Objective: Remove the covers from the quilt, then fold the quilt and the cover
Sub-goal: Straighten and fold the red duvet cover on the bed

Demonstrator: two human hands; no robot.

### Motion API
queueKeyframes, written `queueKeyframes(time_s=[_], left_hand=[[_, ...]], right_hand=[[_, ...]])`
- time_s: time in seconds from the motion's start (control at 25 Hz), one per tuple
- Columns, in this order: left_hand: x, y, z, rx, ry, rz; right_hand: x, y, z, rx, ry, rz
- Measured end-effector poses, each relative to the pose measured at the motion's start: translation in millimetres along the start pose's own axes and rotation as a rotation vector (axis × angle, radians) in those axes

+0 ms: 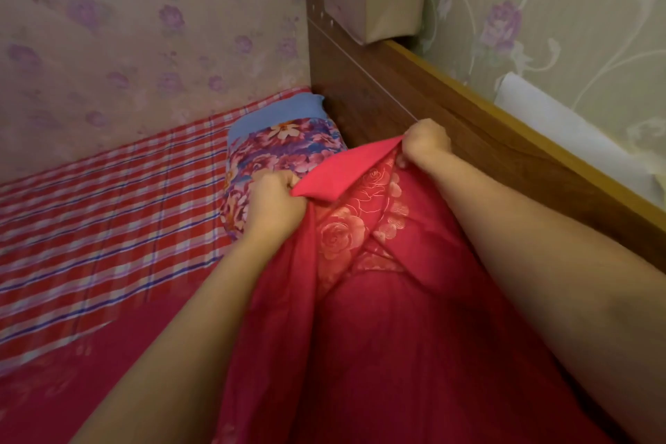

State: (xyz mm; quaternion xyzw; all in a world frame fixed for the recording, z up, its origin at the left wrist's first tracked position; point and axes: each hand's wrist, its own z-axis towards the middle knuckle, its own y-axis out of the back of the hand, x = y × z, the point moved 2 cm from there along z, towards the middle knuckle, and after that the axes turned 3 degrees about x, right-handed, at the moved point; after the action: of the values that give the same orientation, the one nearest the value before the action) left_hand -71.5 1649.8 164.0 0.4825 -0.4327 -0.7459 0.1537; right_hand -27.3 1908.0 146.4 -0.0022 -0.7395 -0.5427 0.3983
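Well, the cover (pixel 378 299) is the red cloth running up the middle of my view, from the bottom edge towards the headboard (pixel 378 90). It lies over the bed beside the checked sheet (pixel 108 209). A band of rose lace shows on it, and its top edge is turned over into a plain red flap (pixel 335 173). I cannot pick the quilt out from the red cloth, so I judge it is either inside or hidden under the folds.

The step in hand looks to me like working the cover's end, either opening its mouth or squaring its top edge. To do it well I would keep both grips on the same edge and draw them apart until the flap lies taut and straight. Then I would pull evenly, so the lace does not snag or twist. Keeping the cloth clear of the floral pillow (pixel 274 151) just behind would also stop it dragging.

My left hand (pixel 274 205) is closed tight, its fingers curled round the flap's left end and a bunch of cloth below it. My right hand (pixel 427 142) is likewise clenched, pinching the flap's right corner close against the headboard. Neither hand has any slack in its fingers.
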Motion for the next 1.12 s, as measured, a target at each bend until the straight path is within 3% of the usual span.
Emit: queueKeyframes(time_s=[0.12,0.24,0.28,0.44,0.52,0.76,0.92,1.12], left_hand=[[-4.6,-23.7,1.3,0.161,0.187,-0.354],[7.5,-55.2,-4.0,0.277,0.342,-0.626],[10.7,-65.3,-7.5,0.295,0.367,-0.684],[11.4,-95.5,-20.5,0.352,0.388,-0.813],[6.7,-99.6,-22.0,0.366,0.400,-0.923],[1.3,-87.1,-20.9,0.398,0.468,-1.048],[9.0,-84.9,-23.9,0.458,0.490,-1.029],[12.5,-87.5,-25.5,0.501,0.490,-1.045]], right_hand=[[9.6,-16.3,7.9,0.012,0.109,0.124],[-7.7,-60.4,-11.6,0.255,0.200,0.143],[-19.3,-75.0,-18.8,0.266,0.188,0.099],[-61.7,-99.9,-44.6,0.005,0.023,0.000],[-78.8,-106.5,-43.9,0.032,-0.114,-0.008],[-115.2,-140.6,-47.8,0.289,-0.227,0.027],[-123.3,-149.9,-32.1,0.194,-0.285,0.123],[-128.5,-161.9,-30.7,0.164,-0.192,-0.097]])
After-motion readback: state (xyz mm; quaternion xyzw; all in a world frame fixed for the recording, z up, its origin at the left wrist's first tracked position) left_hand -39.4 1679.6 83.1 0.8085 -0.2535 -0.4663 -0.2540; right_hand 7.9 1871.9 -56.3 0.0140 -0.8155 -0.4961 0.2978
